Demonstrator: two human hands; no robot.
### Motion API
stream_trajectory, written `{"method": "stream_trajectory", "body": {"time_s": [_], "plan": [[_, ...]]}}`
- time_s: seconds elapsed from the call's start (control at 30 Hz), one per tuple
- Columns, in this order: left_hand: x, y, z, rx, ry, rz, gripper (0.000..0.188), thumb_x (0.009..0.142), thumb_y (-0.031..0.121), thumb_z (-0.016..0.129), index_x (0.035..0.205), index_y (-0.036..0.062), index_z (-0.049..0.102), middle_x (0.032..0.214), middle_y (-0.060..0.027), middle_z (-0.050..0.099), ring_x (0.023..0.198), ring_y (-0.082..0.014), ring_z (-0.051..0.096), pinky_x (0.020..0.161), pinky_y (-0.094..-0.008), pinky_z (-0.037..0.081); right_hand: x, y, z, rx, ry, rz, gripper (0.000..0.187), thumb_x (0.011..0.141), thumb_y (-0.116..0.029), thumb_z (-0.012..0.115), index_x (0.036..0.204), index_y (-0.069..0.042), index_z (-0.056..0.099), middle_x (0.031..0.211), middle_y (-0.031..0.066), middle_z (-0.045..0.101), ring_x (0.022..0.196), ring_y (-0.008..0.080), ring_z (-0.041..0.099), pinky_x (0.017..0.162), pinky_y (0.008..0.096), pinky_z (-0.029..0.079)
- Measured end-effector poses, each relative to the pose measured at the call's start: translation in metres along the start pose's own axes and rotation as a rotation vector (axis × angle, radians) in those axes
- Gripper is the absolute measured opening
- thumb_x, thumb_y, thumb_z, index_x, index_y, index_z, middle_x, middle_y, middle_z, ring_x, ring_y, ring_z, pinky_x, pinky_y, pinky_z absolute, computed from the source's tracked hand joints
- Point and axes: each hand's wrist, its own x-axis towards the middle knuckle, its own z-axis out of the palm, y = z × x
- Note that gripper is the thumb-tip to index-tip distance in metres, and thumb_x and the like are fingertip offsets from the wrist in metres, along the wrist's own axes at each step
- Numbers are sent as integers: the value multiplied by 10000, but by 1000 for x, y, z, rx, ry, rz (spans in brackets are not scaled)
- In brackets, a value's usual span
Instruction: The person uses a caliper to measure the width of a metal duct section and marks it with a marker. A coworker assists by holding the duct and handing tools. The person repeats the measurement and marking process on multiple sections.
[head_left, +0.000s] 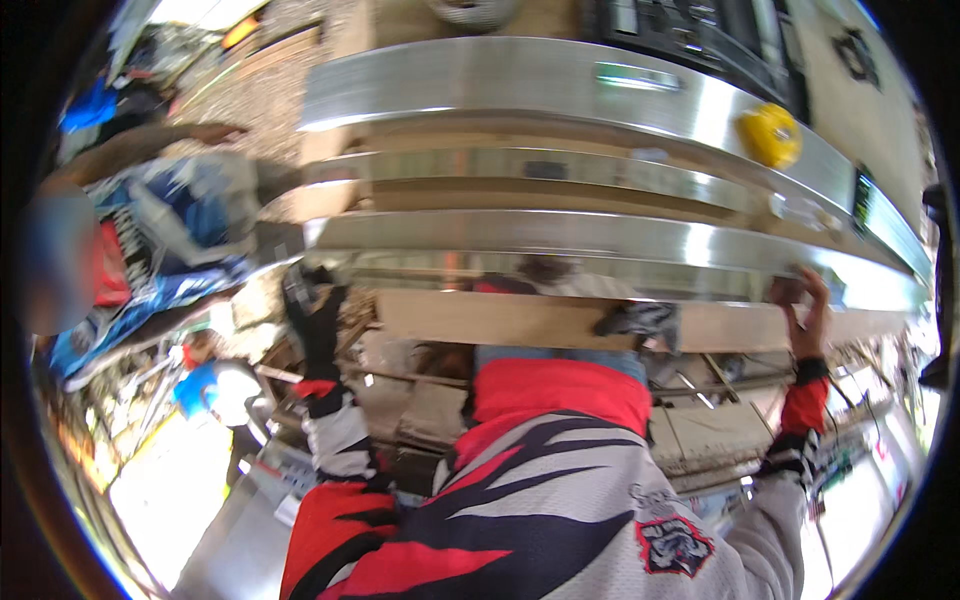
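My right hand (pixel 812 312), bare, pinches a small dark reddish-brown block (pixel 787 290) against the front side of a long shiny metal profile (pixel 500 230). Toward the left end of that profile is my left hand (pixel 316 305) in a black glove. Its fingers are smeared by motion, so I cannot make out whether they grip anything. The profile lies crosswise in front of me and mirrors parts of the scene. Closer to me runs a pale wooden board (pixel 480 316), with a dark grey glove (pixel 642 320) on it.
Beyond lie a narrower metal strip (pixel 560 165) and a wide metal profile (pixel 450 78). A yellow tape measure (pixel 769 136) sits on the wide one. A black tool case (pixel 700 35) stands behind. At the left, a co-worker in a blue patterned shirt (pixel 185 215) reaches toward the profiles' ends.
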Motion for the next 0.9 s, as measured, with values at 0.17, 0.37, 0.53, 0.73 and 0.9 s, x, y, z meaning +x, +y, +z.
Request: {"method": "stream_trajectory", "body": {"time_s": [0.17,0.37,0.53,0.73,0.9], "plan": [[2,8,3,257,116,314,335,714,54,829,999,58,653,819,-13,596,763,-169,573,733,-321,483,-5,20,7,176,37,-38,577,814,39,680,1335,-50,450,1431,174,514,1352,312,470,1108,389,348],[-2,17,1,209,83,237,452,716,93,856,1111,37,644,954,-43,653,858,-158,626,768,-311,502,-11,24,0,103,16,-3,546,827,45,672,1318,-57,455,1449,155,524,1351,307,481,1056,377,385],[0,2,1,260,118,267,494,722,89,850,1157,16,626,965,-55,641,851,-158,610,762,-319,506,-5,23,-1,88,7,-49,580,851,-10,672,1383,-60,446,1454,143,524,1318,293,509,1019,370,406],[-1,-15,0,227,142,329,539,688,78,854,1176,25,632,931,-32,628,811,-153,595,748,-311,506,-7,23,-6,49,-23,-2,592,849,-12,675,1392,-69,443,1462,137,519,1341,294,495,1032,384,404],[-4,-13,5,187,183,340,526,678,97,863,1156,41,650,933,-20,625,776,-133,578,712,-287,493,-7,27,-4,39,-4,-40,619,841,-7,693,1401,-87,440,1474,120,514,1339,293,498,1027,402,418]]}}
